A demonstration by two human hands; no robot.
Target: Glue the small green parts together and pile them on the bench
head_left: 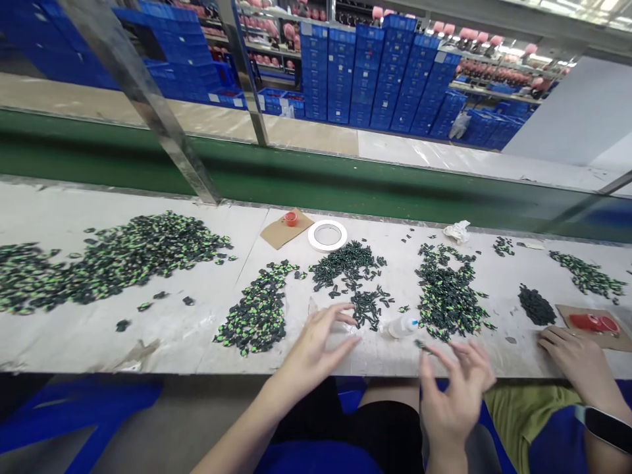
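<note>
My left hand point(320, 345) is over the front of the table, thumb and fingers apart with nothing visible between them. Just beyond its fingertips lies a heap of small black oblong pieces point(365, 308). My right hand point(454, 388) is at the table's front edge, thumb and forefinger pinching a small dark green-and-black part point(420, 344). Between my hands a clear bottle with a blue tip point(402, 326) lies on its side. Beyond my right hand is a pile of black-and-green parts point(449, 293); a similar pile point(257, 309) sits left of my left hand.
A white tape roll point(328, 236) and a red cup on cardboard point(291, 218) lie at the back. A large heap of parts point(138, 257) spreads leftward. At right, a co-worker's hand point(573, 355) rests by red containers point(592, 322). A metal post point(168, 131) rises behind the table.
</note>
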